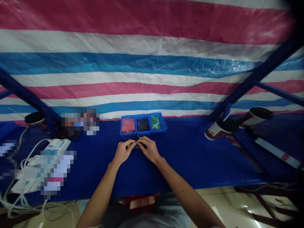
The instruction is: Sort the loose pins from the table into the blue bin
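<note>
Three blue bins stand side by side on the blue table. The left bin holds pink material (127, 125), the middle one dark thin metal pieces (142, 125), and the right one green pieces in clear wrapping (156, 122). Just in front of them, my left hand (123, 151) and my right hand (149, 148) meet at the fingertips. Both hands are pinched closed around something too small to make out. A few thin, brass-coloured pieces lie under and between the fingers.
White power strips (58, 145) with tangled cables lie on the left of the blue table (190, 158). Lidded cups (217, 129) stand at the right, and another dark-lidded cup (34, 118) is at the far left. Blue metal posts slant up on both sides before a striped sheet.
</note>
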`<move>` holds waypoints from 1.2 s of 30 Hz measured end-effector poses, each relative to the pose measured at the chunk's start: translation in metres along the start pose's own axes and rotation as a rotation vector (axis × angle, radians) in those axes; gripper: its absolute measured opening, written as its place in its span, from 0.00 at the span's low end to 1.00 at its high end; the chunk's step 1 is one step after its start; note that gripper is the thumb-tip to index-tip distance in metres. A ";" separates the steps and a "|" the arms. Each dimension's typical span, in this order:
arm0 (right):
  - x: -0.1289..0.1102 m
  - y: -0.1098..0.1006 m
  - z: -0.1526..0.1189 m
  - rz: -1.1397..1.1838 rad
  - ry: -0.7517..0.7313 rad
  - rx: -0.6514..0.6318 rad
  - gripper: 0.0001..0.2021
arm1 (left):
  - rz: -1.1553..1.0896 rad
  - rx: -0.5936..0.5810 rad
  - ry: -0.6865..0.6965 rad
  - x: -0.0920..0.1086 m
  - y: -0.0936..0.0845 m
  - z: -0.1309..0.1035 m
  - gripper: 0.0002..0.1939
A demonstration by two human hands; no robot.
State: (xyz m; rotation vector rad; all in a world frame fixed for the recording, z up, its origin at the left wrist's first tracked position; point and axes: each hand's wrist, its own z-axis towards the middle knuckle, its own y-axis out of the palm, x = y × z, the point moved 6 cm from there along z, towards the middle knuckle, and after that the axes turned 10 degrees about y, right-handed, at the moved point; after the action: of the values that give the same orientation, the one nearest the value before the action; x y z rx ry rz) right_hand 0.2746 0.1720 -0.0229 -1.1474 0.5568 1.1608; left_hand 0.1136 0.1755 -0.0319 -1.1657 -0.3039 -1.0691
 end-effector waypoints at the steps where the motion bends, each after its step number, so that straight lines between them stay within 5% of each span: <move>1: 0.000 0.000 0.000 -0.005 0.000 -0.002 0.09 | 0.001 0.002 0.001 0.000 0.000 0.000 0.18; 36: -0.005 0.001 0.000 -0.112 0.004 -0.036 0.10 | 0.008 0.033 0.019 0.000 -0.002 -0.001 0.16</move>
State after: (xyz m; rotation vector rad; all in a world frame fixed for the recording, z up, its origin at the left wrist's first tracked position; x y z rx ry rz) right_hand 0.2723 0.1705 -0.0191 -1.1970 0.4702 1.0758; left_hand 0.1120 0.1749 -0.0309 -1.1255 -0.3007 -1.0642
